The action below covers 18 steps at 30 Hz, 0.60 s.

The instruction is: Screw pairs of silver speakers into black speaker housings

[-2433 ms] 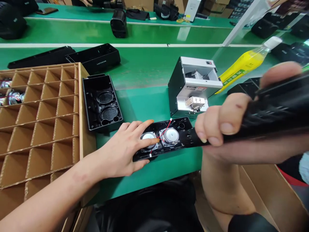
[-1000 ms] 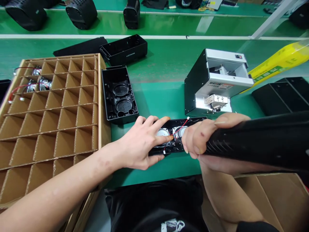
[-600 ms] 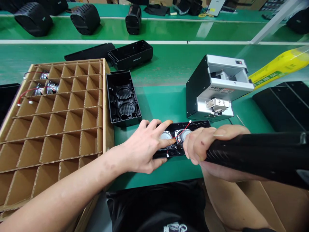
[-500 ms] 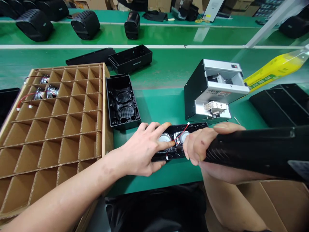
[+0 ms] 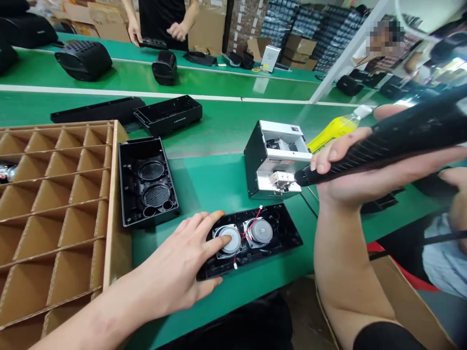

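My left hand [image 5: 193, 253] holds down the left end of a black speaker housing [image 5: 288, 233], its thumb at the near edge and a finger on one speaker driver [image 5: 230, 241]. A second speaker driver [image 5: 261, 232] sits to the right, with red wires and small white plugs. My right hand [image 5: 346, 160] grips a black electric screwdriver [image 5: 408, 129]. The screwdriver's tip is at the outlet of a silver and black screw feeder [image 5: 280, 163]. Another open speaker housing [image 5: 148, 182], with two round grilles, lies left of my left hand.
A cardboard divider box [image 5: 116, 204] stands at the left. Beyond lie a black housing [image 5: 168, 115] and a long black panel [image 5: 98, 112]. A yellow bottle [image 5: 335, 127] stands behind the feeder. Black speakers [image 5: 83, 59] sit on the far green line, where a person [image 5: 162, 22] stands.
My right hand has lifted the screwdriver away from the housing, bringing its tip to the screw feeder. My left hand stays on the housing. The view has swung up and right.
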### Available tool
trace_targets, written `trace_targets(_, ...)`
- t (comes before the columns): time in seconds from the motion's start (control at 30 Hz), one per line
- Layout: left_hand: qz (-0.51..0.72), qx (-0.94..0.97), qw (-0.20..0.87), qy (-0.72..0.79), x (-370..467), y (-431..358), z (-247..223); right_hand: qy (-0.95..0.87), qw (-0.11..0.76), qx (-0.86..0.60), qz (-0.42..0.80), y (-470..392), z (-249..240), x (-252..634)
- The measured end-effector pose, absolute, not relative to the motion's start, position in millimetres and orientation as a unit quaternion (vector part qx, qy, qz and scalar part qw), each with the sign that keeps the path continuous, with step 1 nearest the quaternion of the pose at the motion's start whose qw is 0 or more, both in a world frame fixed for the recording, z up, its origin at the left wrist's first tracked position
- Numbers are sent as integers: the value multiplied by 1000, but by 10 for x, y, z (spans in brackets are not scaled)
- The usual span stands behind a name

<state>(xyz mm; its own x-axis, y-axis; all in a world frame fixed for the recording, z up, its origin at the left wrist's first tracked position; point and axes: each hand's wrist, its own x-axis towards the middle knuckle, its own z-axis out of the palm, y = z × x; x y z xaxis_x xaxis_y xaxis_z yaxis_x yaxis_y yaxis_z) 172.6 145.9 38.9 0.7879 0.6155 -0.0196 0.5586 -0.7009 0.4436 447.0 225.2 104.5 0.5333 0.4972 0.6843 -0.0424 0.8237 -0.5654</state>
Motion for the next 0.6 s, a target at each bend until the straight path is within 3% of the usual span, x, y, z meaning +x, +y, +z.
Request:
trace_targets(0.23,68,919,237,308,1706,1451,379,-503,782,-309,197,2230,964,4536)
trace_targets(0.4,35,917,246,311,1639,1471,432,-486,792,-316,191,2173,973,4499)
trace_targets(0.6,26,912,259,317,1631,1467,449,-464,773,-341,267,1995,1040,4541)
